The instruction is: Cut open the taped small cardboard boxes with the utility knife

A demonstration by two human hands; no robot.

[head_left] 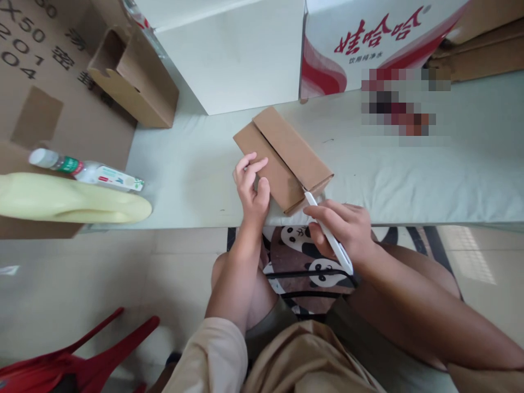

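Note:
A small closed brown cardboard box [282, 155] lies slanted on the cloth-covered table, a dark gap running along its top flap. My left hand [252, 183] rests on the box's left side, fingers apart, with the thumb bent over the near part. In my right hand [341, 226] is a white utility knife [329, 234], held like a pen. Its tip touches the box at the near right end of the gap. How far the blade goes in cannot be made out.
A plain white box [241, 60] and a red-and-white printed carton [368, 49] stand behind. At left are an open cardboard holder [139, 76], a clear bottle [88, 170], a pale yellow bottle [73, 197] and a large carton [36, 98]. A red chair [110, 349] stands on the floor.

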